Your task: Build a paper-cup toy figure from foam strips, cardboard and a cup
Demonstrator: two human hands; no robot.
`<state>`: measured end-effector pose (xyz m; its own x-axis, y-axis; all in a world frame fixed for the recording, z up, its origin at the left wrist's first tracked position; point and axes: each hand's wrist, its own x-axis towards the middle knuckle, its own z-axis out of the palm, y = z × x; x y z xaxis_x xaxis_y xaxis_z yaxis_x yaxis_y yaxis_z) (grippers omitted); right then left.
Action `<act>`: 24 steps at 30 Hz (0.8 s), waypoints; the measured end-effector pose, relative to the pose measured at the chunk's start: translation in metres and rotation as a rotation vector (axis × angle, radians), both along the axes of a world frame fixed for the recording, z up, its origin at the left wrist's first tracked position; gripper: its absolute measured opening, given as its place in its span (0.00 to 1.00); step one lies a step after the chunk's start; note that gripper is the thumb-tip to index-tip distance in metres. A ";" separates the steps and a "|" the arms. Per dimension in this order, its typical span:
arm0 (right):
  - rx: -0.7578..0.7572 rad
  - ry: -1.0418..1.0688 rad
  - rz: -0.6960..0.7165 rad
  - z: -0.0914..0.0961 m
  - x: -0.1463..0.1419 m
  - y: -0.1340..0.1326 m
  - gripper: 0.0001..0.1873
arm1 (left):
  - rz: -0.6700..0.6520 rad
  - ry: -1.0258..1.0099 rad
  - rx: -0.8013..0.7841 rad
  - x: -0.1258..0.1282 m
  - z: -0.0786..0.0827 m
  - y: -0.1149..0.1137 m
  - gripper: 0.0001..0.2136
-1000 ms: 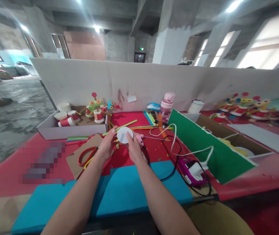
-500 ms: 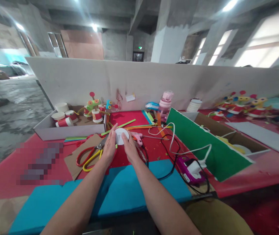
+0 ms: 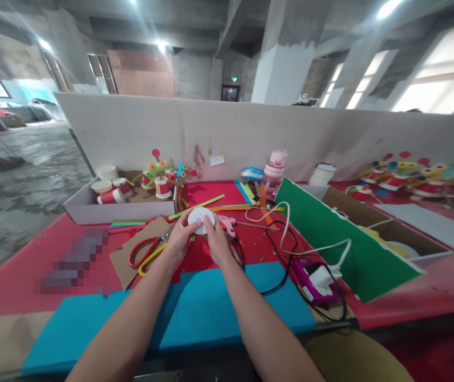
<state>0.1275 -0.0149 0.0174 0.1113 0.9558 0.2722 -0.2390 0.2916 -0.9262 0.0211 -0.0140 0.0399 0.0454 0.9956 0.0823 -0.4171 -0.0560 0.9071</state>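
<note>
Both of my hands meet over the table around a white round piece (image 3: 201, 212) with a raised-looking rim. My left hand (image 3: 180, 240) grips its left side, the thumb lying across the face. On the right edge, my right hand (image 3: 217, 241) holds it with thumb and fingers. What lies beneath the disc is hidden. Scissors (image 3: 167, 234) with red and yellow handles lie by my left hand, partly on brown cardboard (image 3: 120, 267). A pink glue gun (image 3: 229, 225) rests just beyond my right hand.
A white box (image 3: 119, 212) at the left holds paper cups and cup figures. Blue sheet (image 3: 246, 302) covers the front edge. At the right are a purple power strip (image 3: 310, 289), loose cables and a green-sided box (image 3: 338, 239). A pink bottle (image 3: 274, 170) stands behind.
My hands have shifted from flat palms at the sides of the white round piece to a thumb-and-finger hold, and the piece has tilted flatter. The view has moved slightly left.
</note>
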 end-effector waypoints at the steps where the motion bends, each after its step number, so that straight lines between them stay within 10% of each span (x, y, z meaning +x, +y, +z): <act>1: 0.010 -0.011 0.022 0.002 0.002 0.000 0.24 | -0.001 0.003 0.008 -0.001 0.000 0.001 0.30; 24: -0.069 0.000 -0.064 -0.014 0.005 0.009 0.28 | -0.183 0.108 0.106 0.000 -0.004 -0.005 0.23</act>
<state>0.1323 -0.0060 0.0036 0.1732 0.9631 0.2059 -0.2222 0.2419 -0.9445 0.0213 -0.0188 0.0357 0.2387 0.9560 0.1707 -0.3296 -0.0856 0.9402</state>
